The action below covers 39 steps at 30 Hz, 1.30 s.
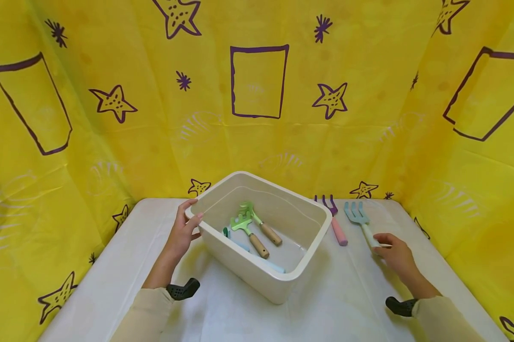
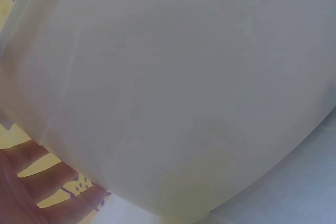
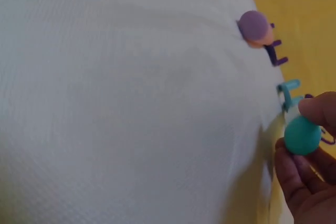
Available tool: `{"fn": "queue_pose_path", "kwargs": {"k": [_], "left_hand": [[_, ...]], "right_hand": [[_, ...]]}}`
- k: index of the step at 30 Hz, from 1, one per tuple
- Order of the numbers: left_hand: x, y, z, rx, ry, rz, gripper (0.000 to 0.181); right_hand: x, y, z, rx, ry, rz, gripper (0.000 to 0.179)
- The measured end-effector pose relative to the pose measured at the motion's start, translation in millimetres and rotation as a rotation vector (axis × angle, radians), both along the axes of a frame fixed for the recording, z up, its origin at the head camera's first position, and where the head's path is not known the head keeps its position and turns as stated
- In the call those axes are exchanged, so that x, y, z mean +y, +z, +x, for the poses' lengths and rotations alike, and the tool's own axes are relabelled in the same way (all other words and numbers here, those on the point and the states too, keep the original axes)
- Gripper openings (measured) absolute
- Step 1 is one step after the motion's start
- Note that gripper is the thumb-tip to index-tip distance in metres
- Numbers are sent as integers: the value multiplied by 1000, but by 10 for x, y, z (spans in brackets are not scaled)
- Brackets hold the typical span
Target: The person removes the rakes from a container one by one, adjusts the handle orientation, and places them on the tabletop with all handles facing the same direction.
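Note:
A cream plastic bin [image 1: 248, 273] stands on the table, turned at an angle. My left hand [image 1: 183, 232] grips its left corner, thumb over the rim and fingers along the outer wall; the left wrist view shows those fingers [image 2: 50, 177] against the wall. Inside lie two green hand rakes [image 1: 257, 243] with wooden handles, and some light blue pieces partly hidden by the near wall. To the right, my right hand [image 1: 395, 254] holds a light blue toy garden fork [image 1: 359, 218] by its pale handle, thumb and fingers around the teal end [image 3: 302, 136]. Its tines point away from me.
A purple fork with a pink handle [image 1: 339, 232] lies between the bin and the blue fork, its tines partly behind the bin's corner. Yellow cloth walls [image 1: 257, 147] with purple drawings enclose the white table [image 1: 346, 308] at the back and both sides.

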<state>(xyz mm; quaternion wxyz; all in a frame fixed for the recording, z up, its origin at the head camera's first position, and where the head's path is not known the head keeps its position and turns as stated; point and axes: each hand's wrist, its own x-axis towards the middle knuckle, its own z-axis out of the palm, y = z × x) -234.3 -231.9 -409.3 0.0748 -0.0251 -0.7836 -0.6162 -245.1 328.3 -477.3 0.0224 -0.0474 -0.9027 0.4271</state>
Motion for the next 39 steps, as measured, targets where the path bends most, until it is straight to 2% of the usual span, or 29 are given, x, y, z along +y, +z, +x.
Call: {"fn": "queue_pose_path", "kwargs": {"k": [5, 8, 17, 26, 35, 39], "left_hand": [[1, 3, 0, 8, -1, 0, 55], [4, 7, 2, 9, -1, -1, 55], [6, -22, 18, -8, 0, 10, 55], [2, -46, 28, -18, 2, 12, 56], [8, -10, 33, -13, -2, 8, 57], [31, 62, 63, -32, -1, 9, 56]], "right_hand": [[-7, -54, -18, 90, 5, 106, 37], [-8, -64, -51, 108, 12, 132, 35], [7, -53, -209, 74, 27, 146, 36], [-23, -59, -308, 62, 42, 140, 35], [-40, -90, -371, 47, 38, 132, 34], [-38, -110, -375, 56, 39, 148, 34]]}}
